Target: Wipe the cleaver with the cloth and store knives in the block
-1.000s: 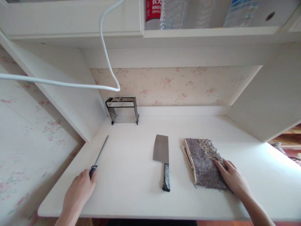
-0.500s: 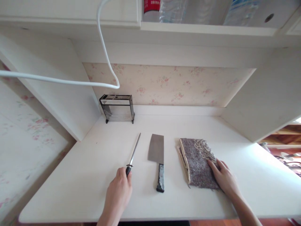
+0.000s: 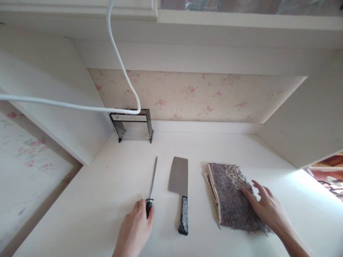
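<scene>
A honing steel (image 3: pixel 153 178) lies along the white countertop, its rod pointing away from me. My left hand (image 3: pixel 135 223) is closed around its black handle. Just right of it rests a cleaver (image 3: pixel 179 176), blade away from me, its worn dark handle toward me; neither hand touches it. Farther right is a folded grey-brown rug-like mat (image 3: pixel 232 203) with a cream pattern and frayed edge. My right hand (image 3: pixel 268 208) is at the mat's right side, fingers spread and partly raised, the thumb over the mat's edge.
A black-framed, clear-sided knife-block-like stand (image 3: pixel 135 130) is at the back left of the countertop (image 3: pixel 112 210). A white cable (image 3: pixel 61 104) hangs across the upper left. White side panels and an overhead shelf (image 3: pixel 241 21) enclose the counter.
My left hand has carried the honing steel rightward, beside the cleaver. My right hand's fingers have lifted and spread at the mat's edge. The view has tilted down slightly.
</scene>
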The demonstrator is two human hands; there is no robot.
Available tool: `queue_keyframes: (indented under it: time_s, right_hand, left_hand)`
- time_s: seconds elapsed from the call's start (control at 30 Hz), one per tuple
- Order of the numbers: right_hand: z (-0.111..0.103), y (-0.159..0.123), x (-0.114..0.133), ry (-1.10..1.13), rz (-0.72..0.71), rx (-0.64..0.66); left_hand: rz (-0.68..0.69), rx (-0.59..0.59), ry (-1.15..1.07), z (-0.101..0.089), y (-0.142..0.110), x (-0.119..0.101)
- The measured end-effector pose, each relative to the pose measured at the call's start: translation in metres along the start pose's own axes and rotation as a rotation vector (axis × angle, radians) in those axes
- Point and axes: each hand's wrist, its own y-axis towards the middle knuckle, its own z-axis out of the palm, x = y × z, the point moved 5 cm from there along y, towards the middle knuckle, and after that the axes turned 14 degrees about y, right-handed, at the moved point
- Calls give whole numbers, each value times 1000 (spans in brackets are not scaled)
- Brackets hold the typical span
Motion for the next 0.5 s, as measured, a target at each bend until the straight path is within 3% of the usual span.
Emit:
queue_keyframes:
  time_s: [0.07, 0.13, 0.23, 0.33, 0.43, 0.5]
  right_hand:
    - [-7, 4, 28, 8, -36, -80]
    - [-3, 7, 62, 148, -43, -64]
    - [27, 7, 125, 421, -89, 193]
    - [71, 4, 197, 602, -186, 507]
    - [113, 7, 265, 727, -238, 702]
    - [137, 16, 306, 802, -198, 746]
  left_hand:
    - [28, 35, -55, -6, 4, 8]
    - [43, 27, -117, -17, 13, 22]
    - [52, -37, -296, -42, 43, 54]
    - [-21, -71, -644, -68, 97, 97]
    - [-160, -362, -898, -106, 153, 142]
    - [-189, -463, -890, -129, 184, 159]
